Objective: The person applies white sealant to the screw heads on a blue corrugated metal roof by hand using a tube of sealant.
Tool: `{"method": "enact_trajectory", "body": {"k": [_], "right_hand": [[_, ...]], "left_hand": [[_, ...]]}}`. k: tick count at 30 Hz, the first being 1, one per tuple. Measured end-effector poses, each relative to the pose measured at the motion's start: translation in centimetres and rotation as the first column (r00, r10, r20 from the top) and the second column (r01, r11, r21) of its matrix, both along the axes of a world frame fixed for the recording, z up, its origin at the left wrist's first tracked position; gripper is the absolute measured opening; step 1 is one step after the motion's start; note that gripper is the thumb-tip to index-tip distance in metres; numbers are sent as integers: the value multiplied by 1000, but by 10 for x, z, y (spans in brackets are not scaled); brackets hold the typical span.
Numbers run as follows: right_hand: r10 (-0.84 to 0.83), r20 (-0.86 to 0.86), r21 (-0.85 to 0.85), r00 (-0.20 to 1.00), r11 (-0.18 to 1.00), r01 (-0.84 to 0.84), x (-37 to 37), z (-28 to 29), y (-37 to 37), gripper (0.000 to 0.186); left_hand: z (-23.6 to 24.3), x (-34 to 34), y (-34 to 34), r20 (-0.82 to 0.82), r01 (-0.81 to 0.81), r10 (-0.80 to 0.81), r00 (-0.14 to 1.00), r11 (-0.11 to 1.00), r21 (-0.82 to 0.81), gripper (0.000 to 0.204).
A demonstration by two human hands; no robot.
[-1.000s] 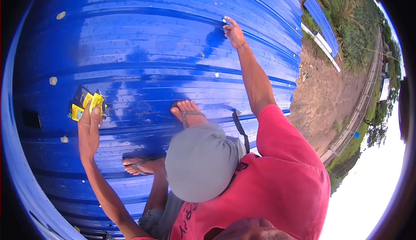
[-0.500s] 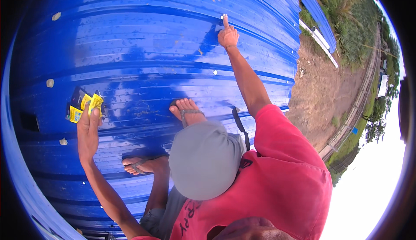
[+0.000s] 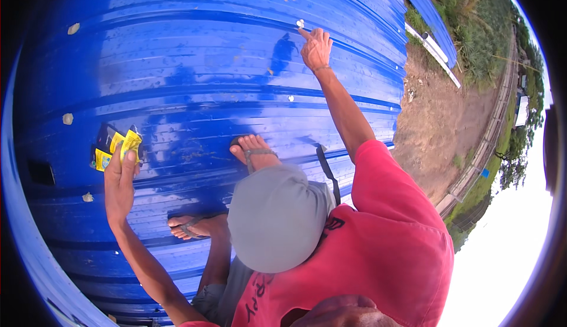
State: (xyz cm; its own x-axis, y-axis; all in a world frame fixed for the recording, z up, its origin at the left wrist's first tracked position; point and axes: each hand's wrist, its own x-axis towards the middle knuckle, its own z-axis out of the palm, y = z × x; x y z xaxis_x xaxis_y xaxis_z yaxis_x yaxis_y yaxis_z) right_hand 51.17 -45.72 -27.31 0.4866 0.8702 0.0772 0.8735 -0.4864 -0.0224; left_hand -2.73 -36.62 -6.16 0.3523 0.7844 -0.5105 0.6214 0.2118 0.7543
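Pinched between the thumb and fingers of my left hand (image 3: pixel 120 188) is a yellow and black packet (image 3: pixel 132 143), crumpled and folded, above the blue sheets at the left. My right hand (image 3: pixel 318 49) is stretched far forward, holding nothing, with the fingers apart. Its index fingertip lies at the lower edge of a small white dab (image 3: pixel 300 23) on a rib of the blue metal roof (image 3: pixel 201 49). Whether the fingertip presses on the dab or rests just beside it, I cannot tell.
My sandalled feet (image 3: pixel 254 150) stand on the wet, ribbed sheets. Several pale dabs (image 3: pixel 68 118) dot the roof. The roof's edge (image 3: pixel 404 85) runs along the right, with bare earth (image 3: pixel 443 120) below. White pipes (image 3: pixel 436 49) and a loose blue sheet (image 3: pixel 434 23) lie down there.
My right index finger has slid off the white dab toward its near side, and the other fingers have spread. My left hand keeps its hold on the packet, almost unmoved.
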Motion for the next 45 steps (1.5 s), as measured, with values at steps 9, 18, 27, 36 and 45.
{"method": "enact_trajectory", "body": {"k": [9,18,27,36,45], "right_hand": [[-318,-410,6,855,936,351,41,-27,29,53],[-312,-478,-31,821,940,339,44,-31,37,52],[178,228,-129,957,980,-152,7,-13,14,61],[196,248,-125,949,978,-170,-5,1,0,66],[176,187,-113,966,981,-157,14,-2,21,62]], "left_hand": [[11,-4,2,11,34,-34,999,999,-6,38],[8,-12,-4,2,32,-32,999,999,16,38],[8,-5,-5,14,20,-20,1000,1000,23,38],[7,-3,-6,-5,16,-15,1000,999,51,37],[5,-6,-5,30,42,-43,999,997,61,37]]}}
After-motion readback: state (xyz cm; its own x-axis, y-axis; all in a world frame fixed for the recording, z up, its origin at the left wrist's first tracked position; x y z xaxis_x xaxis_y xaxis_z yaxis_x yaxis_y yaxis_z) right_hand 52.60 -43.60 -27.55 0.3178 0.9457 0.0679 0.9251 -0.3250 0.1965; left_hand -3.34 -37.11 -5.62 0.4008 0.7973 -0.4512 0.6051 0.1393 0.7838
